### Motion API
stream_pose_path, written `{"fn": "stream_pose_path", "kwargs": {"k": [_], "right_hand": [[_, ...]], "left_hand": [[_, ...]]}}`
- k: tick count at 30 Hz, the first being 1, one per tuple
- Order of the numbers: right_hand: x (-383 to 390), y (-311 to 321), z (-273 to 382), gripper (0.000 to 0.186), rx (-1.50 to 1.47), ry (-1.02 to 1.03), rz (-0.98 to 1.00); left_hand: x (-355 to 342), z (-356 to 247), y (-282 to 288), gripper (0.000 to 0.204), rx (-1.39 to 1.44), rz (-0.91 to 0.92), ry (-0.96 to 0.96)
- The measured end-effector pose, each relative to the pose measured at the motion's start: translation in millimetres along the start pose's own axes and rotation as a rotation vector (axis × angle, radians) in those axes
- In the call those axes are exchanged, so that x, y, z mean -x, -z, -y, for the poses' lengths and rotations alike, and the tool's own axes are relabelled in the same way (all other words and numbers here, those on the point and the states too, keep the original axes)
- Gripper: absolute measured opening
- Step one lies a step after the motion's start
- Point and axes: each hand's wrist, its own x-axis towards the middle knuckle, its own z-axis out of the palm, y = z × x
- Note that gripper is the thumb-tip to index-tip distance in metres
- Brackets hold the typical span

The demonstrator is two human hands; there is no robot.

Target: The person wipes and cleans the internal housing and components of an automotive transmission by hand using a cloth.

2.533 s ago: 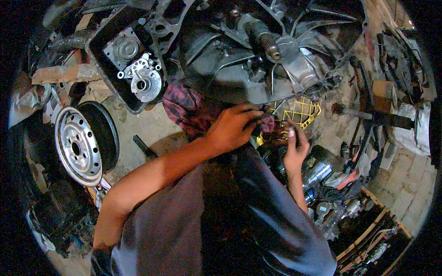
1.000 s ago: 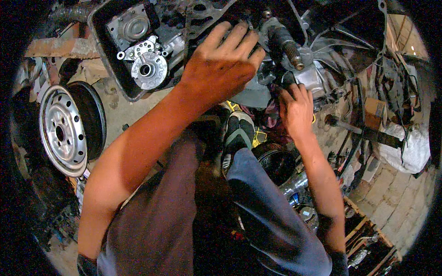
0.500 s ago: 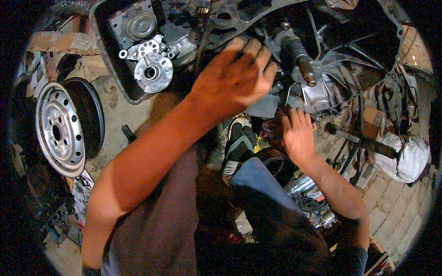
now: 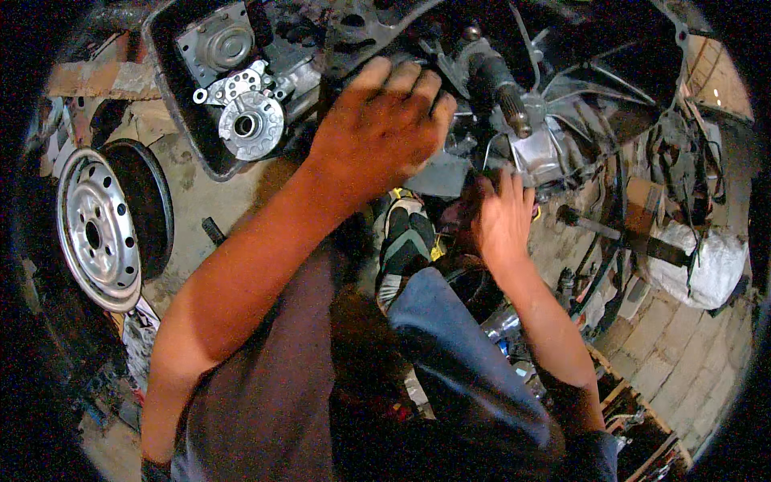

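Note:
The gearbox bell housing (image 4: 554,153) fills the upper right, with a splined input shaft (image 4: 510,108) standing out of its middle. At its left side is my left hand (image 4: 385,120), knuckles up and fingers curled; the fingertips and anything in them are hidden. My right hand (image 4: 504,217) reaches up under the housing's lower edge, fingers bent close together near the metal. What it grips is hidden. A dark reddish thing, perhaps a rag, shows in shadow beside its thumb side.
A black pan (image 4: 210,165) at upper left holds a round metal pump part (image 4: 253,128). A steel wheel rim (image 4: 96,233) stands at far left. On the right are a metal bar (image 4: 626,233) and a white sack (image 4: 699,269). My shoe (image 4: 405,241) is below the housing.
The whole view has shifted a little. My left hand has moved slightly left relative to the housing, still curled. My right hand keeps its place under the edge.

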Motion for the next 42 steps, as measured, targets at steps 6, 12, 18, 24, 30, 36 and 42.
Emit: {"fn": "stream_pose_path", "kwargs": {"k": [6, 12, 18, 24, 30, 36, 42], "right_hand": [[23.2, -8.3, 21.9, 0.027, -0.391, -0.141, -0.024], [62.9, -25.8, -12.5, 0.039, -0.64, -0.408, -0.338], [24.3, 27.6, -23.3, 0.04, -0.911, -0.702, -0.716], [5.4, -2.5, -36.6, 0.048, -1.056, -0.525, -0.07], [11.1, -22.2, -16.3, 0.042, -0.551, -0.111, -0.294], [-4.8, -2.6, -24.7, 0.026, -0.654, -0.226, -0.447], [-24.2, -27.0, -22.3, 0.03, -0.39, -0.193, -0.393]], "left_hand": [[-1.1, 0.0, 0.8, 0.037, -0.022, 0.037, 0.007], [0.2, -2.2, 1.5, 0.035, -0.06, 0.053, 0.024], [-3.1, 1.0, 0.8, 0.033, -0.047, 0.05, 0.025], [-6.1, 0.6, 2.4, 0.032, -0.018, 0.078, 0.039], [-1.5, -3.9, -7.1, 0.028, -0.05, -0.002, 0.03], [-5.6, -1.8, -2.2, 0.027, -0.014, 0.051, 0.027], [-18.2, -1.4, 7.4, 0.023, 0.0, 0.114, 0.017]]}}
